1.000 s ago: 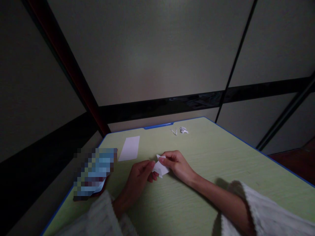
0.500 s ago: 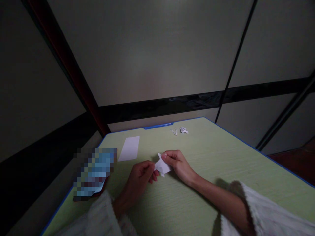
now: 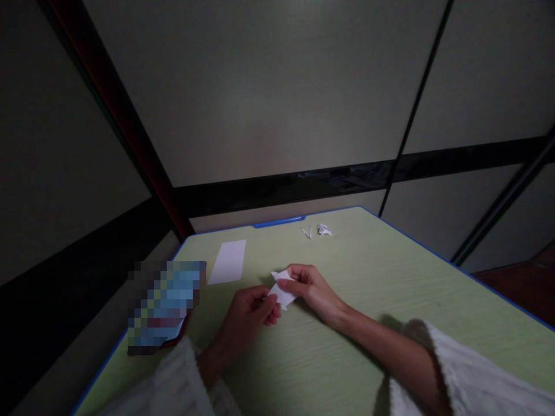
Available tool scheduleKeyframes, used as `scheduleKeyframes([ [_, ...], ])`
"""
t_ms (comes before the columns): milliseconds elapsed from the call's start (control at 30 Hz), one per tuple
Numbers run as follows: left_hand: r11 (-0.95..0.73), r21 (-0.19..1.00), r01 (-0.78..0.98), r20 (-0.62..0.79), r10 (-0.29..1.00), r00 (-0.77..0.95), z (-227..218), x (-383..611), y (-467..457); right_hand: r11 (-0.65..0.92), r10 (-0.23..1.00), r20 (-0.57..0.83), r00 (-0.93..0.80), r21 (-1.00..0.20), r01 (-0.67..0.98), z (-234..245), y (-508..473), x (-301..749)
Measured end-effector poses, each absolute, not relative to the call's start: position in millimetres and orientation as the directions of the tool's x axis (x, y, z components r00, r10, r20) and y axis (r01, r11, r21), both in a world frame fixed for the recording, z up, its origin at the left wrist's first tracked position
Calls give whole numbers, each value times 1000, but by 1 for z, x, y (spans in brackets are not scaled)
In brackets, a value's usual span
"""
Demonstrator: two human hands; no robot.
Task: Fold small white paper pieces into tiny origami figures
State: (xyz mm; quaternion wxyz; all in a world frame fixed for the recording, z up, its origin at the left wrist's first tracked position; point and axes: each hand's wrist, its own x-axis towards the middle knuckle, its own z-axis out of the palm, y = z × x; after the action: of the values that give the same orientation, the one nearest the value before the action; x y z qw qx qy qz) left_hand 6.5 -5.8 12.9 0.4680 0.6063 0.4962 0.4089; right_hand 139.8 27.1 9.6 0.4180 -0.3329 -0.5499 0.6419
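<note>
Between my hands, a little above the table, is a small piece of folded white paper (image 3: 284,295) with pointed corners. My left hand (image 3: 251,309) pinches its lower left edge between thumb and fingers. From the right, my right hand (image 3: 310,288) grips it, the thumb lying across the paper's upper face and the fingers partly hidden behind. A pointed flap sticks out at the upper left, and another small tip shows at the bottom.
A flat white paper sheet (image 3: 228,262) lies at the left, beside a pixelated device (image 3: 171,306) with a dark red edge. At the back of the green table (image 3: 390,271) are a folded paper figure (image 3: 323,229) and thin paper strips (image 3: 307,232). Cabinet panels (image 3: 277,104) stand behind.
My right thumb has shifted left and down over the paper. The paper has turned slightly, its upper flap now pointing further left. My left fingers have closed further over its lower edge.
</note>
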Motion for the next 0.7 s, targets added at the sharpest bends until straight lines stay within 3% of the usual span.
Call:
scheduleKeyframes([
  [233, -115, 978, 172, 94, 988, 126, 15, 3, -5, -61, 785, 49, -617, -986, -157, 13, 24, 139],
  [467, -45, 998, 46, 35, 979, 203, 9, 1, -2, -71, 735, 106, -670, -970, -231, 9, 28, 143],
  [700, -64, 997, -34, 69, 972, 223, 15, 1, -5, -158, 657, 139, -741, -936, -316, 9, 25, 144],
])
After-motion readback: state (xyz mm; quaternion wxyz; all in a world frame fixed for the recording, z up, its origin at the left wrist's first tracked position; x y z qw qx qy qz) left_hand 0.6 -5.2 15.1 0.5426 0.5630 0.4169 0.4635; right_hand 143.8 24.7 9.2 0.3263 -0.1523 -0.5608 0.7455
